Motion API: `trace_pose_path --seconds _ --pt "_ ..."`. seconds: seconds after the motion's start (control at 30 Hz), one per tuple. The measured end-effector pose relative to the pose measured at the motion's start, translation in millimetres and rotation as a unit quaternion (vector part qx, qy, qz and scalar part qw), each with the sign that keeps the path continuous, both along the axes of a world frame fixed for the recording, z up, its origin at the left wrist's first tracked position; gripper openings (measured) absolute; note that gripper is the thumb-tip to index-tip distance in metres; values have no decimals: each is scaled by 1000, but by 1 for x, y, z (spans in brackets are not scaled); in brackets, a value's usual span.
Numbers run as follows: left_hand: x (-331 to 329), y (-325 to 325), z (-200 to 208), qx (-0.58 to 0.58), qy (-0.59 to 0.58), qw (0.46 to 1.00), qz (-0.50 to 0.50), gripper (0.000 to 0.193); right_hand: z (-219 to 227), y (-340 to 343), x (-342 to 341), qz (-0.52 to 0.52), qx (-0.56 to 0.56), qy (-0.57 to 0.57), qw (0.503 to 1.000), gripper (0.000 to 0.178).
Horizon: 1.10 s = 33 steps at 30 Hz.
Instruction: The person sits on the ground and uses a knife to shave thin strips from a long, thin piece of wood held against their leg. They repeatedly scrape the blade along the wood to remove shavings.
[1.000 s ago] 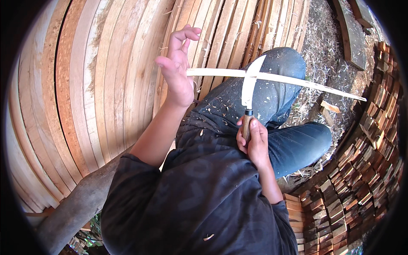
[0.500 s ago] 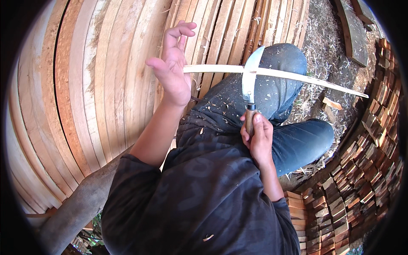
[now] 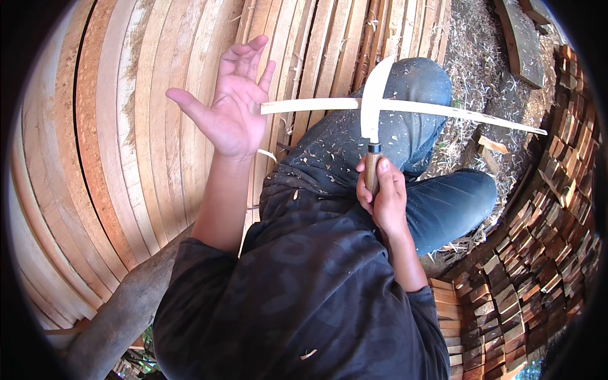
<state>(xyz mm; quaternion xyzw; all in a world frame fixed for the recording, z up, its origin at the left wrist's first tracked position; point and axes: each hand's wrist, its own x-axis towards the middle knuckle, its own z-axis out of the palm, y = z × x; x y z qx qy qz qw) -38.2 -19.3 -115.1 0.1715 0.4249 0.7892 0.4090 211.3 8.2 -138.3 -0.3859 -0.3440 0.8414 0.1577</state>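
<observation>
A pale, narrow wooden strip point(image 3: 437, 109) lies crosswise over my right thigh, its thicker end beside the inner edge of my left hand point(image 3: 235, 117). That hand is open, palm up, with thumb and fingers spread; whether it touches the strip I cannot tell. My right hand point(image 3: 387, 199) grips the brown wooden handle of a knife point(image 3: 378, 82), thumb laid along it. The broad, slightly curved blade points away from me and passes over the strip, hiding a short part of it. Bright glare covers the blade.
Sawn wooden boards point(image 3: 171, 95) are packed side by side at the left and far side. Curled shavings point(image 3: 472, 57) cover the ground beyond my knee, near a loose plank point(image 3: 520, 47). Stacked wood pieces point(image 3: 525, 272) line the right. A round log point(image 3: 126, 310) lies at lower left.
My left hand has moved left and turned its palm further up, its fingers opening wider. The strip's thick end now shows fully. The knife stays across the strip, its blade turned slightly.
</observation>
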Motion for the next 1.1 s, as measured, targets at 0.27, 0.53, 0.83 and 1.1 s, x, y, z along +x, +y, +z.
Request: trace_pose_path --seconds 0.27,0.53,0.83,1.1 --pt "21 -80 -104 -247 -31 968 -26 21 -3 6 35 -86 29 -30 995 44" --pt "-17 -54 -23 -193 261 946 -2 20 -10 41 95 -206 215 -204 932 30" --pt "47 18 99 -261 806 462 -264 40 -33 48 112 -244 260 -293 887 30" --pt "46 37 76 -326 709 454 -430 17 -48 35 104 -191 285 -242 908 28"
